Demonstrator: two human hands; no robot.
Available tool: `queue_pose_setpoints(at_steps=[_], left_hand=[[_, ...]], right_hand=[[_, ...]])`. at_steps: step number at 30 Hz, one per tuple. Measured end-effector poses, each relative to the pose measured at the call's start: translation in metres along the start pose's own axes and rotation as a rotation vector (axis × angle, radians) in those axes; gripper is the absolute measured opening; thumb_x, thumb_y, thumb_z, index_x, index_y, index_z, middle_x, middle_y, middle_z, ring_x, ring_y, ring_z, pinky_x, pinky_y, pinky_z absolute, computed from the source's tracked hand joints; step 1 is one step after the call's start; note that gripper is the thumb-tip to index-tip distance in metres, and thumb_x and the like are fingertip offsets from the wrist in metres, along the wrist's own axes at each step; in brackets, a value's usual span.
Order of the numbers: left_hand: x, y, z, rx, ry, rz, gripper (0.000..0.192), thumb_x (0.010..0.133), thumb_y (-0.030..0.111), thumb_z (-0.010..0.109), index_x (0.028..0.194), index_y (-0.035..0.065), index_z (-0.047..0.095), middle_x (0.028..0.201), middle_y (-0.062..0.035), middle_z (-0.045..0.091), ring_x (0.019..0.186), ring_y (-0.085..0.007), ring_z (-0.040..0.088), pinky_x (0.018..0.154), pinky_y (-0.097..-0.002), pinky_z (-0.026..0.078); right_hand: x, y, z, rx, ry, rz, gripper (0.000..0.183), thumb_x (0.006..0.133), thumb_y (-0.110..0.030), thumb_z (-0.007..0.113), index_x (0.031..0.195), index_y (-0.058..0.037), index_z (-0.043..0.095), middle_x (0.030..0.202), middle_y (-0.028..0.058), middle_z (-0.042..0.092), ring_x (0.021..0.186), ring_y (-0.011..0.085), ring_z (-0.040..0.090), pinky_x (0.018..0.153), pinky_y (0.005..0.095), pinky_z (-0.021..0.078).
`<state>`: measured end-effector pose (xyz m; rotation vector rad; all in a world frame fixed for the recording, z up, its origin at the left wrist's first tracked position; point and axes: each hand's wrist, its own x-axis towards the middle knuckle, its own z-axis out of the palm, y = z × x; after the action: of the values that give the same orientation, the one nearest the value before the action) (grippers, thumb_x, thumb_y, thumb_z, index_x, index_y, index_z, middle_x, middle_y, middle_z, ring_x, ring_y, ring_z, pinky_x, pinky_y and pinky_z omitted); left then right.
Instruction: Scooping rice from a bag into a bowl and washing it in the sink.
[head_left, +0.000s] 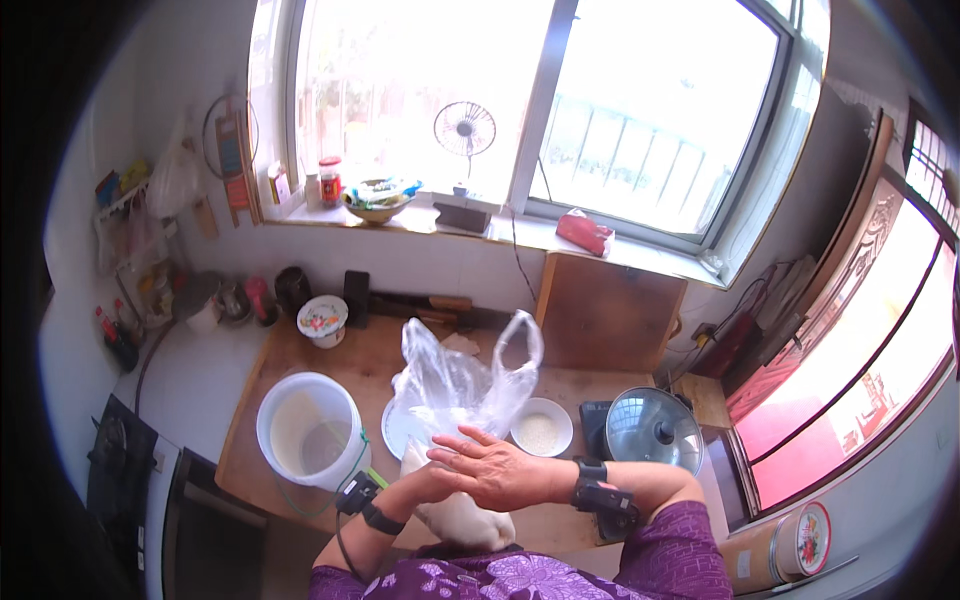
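Observation:
A clear plastic bag (457, 382) stands upright with its two handles spread. Its lower part, bulging with a pale filling (469, 523), lies at the near table edge against my body. My left hand (433, 484) is at the bag's middle, its fingers mostly hidden. Crossing over it, my right hand (491, 471) has its fingers apart and nothing seen in them. Behind the bag shows the rim of a white plate or bowl (391, 431). To the right is a white bowl (538, 435) of pale grains.
A white plastic bucket (309, 431) stands left on the wooden table (251, 450). On the right, a glass-lidded pan (654, 427) sits on a black cooktop (595, 420). A lidded enamel bowl (323, 321) and a wooden board (611, 311) are at the back.

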<state>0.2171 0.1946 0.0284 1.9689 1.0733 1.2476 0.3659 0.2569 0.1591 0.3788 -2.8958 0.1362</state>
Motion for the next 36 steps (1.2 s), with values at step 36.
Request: queue_pose_setpoints(at_steps=[36], left_hand=[[-0.051, 0.061, -0.054, -0.098, 0.322, -0.222, 0.016, 0.079, 0.012, 0.052, 0.094, 0.0050, 0.054, 0.082, -0.0047, 0.057, 0.079, -0.0117, 0.052, 0.073, -0.0256, 0.040]], right_hand=[[0.035, -0.041, 0.035, 1.408, 0.226, 0.373, 0.041, 0.075, -0.017, 0.054, 0.111, 0.0000, 0.044, 0.108, 0.0105, 0.048, 0.100, 0.0218, 0.044, 0.087, 0.0297, 0.0342]])
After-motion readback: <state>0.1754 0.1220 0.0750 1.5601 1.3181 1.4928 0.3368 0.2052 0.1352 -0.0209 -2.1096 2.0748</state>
